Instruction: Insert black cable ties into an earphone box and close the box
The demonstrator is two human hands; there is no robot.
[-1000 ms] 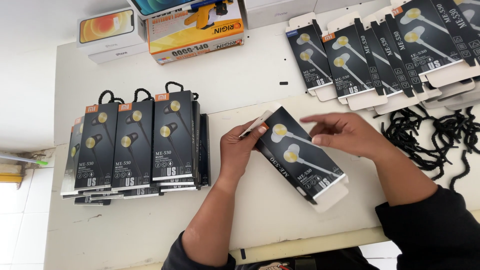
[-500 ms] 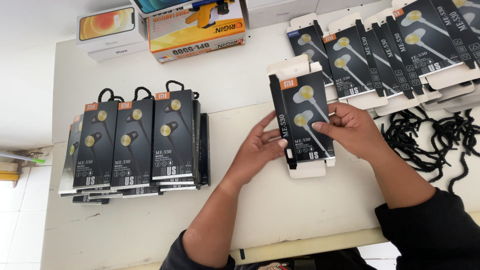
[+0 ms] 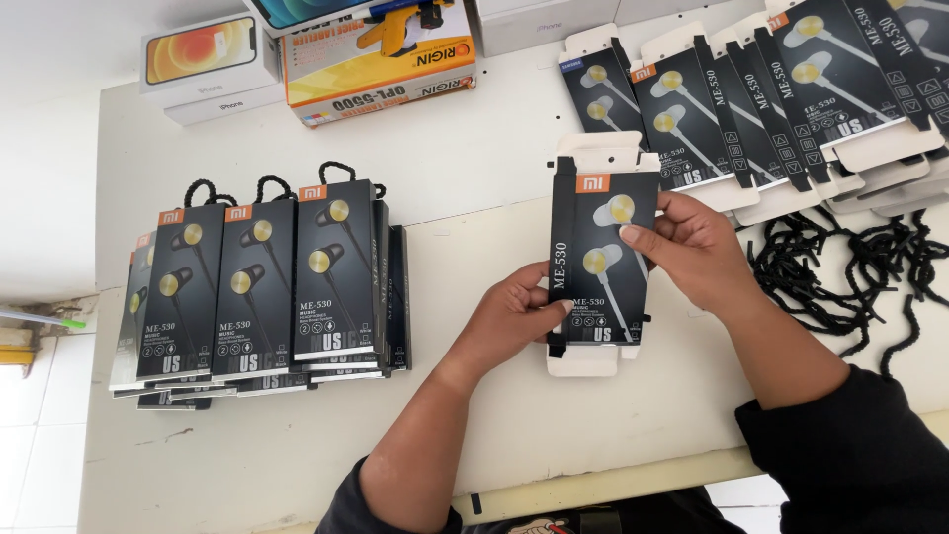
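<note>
Both hands hold one black earphone box [image 3: 593, 259] with an orange corner tag, gold earbuds pictured on its front and white end flaps open at top and bottom. My left hand [image 3: 514, 314] grips its lower left edge. My right hand [image 3: 694, 245] pinches its right side, thumb on the front. The box stands upright over the white table [image 3: 474, 178].
Filled black boxes with cord loops [image 3: 267, 282] stand in a packed row at the left. Flat open boxes [image 3: 771, 99] fan out at the top right. Black braided cords [image 3: 850, 267] lie at the right. Phone boxes [image 3: 203, 59] and an orange carton [image 3: 381, 59] sit at the back.
The box turned from a slant to upright and rose slightly away from me. Both hands shifted their grip along its sides.
</note>
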